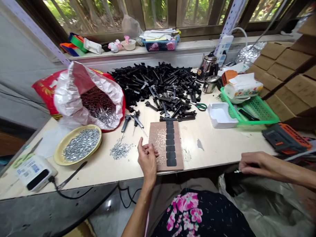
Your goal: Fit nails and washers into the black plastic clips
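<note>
Board (pixel 179 150) is flat, rectangular and reddish-brown, its surface strewn with pale specks (pixel 160 142) along the side nearer the left hand (pixel 148 158). Black pads (pixel 170 148), flat with rounded corners, form one straight row upon it. Loose metal bits (pixel 120 151), small and shiny, lie left of the left hand; a shallow yellow bowl (pixel 59 149) of similar bits stands farther out. Black pieces (pixel 151 82), elongated and smooth, are heaped beyond both hands. A wrinkled, greyish sack (pixel 269 201) sags below the right hand (pixel 254 162).

Position: the board lies just beside the left hand, whose fingertips reach its near-side edge, and well apart from the right hand. The hands are well apart from each other. Left: thumb raised away from curled fingers; whether anything small is held cannot be told. Right: fingers pinched together, a small pale piece (pixel 237 171) protruding.

Count: one board; seven pads; three black pieces with metal shafts (pixel 125 123), separate from the heap, ahead of the left hand. Heap and metal bits: uncountable.
</note>
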`<state>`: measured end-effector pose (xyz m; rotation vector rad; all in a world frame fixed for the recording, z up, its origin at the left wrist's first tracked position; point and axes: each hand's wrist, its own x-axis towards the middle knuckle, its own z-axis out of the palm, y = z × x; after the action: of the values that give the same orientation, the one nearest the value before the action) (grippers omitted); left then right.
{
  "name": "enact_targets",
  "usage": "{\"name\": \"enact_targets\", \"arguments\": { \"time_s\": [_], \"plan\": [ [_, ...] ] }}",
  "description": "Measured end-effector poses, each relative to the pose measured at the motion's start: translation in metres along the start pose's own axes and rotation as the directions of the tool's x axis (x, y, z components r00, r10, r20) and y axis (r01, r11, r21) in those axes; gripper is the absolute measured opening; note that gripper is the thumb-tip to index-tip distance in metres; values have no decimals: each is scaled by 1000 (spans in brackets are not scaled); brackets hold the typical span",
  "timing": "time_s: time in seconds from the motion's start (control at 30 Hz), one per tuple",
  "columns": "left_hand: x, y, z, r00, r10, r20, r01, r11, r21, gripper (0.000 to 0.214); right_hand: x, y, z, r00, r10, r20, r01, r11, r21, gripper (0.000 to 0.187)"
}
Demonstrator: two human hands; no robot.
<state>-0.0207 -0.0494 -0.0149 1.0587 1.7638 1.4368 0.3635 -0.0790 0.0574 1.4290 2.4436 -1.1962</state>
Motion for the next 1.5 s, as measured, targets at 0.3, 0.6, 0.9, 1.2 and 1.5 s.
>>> {"name": "enact_targets", "arguments": {
  "time_s": [0.3,0.6,0.9,1.2,1.5],
  "plan": [
    [6,-7,8,997,71,-22,-70,997,15,60,35,-31,-18,981,-10,-192,27,996,86,29],
    [1,-1,3,999,25,-38,-23,998,57,56,-8,-6,-5,998,-45,-32,37,974,-222,28],
    [-4,-8,-20,997,28,-67,-34,996,-83,40,210,-133,-16,686,-722,-89,484,544,-686,26],
    [23,-17,-98,919,393,40,-313,664,679,22,375,-167,-6,416,-808,417,646,-59,-761,13],
    [40,-29,-87,887,358,291,-439,462,770,20,332,-198,-22,264,-952,-153,762,303,-572,27]
  ]
}}
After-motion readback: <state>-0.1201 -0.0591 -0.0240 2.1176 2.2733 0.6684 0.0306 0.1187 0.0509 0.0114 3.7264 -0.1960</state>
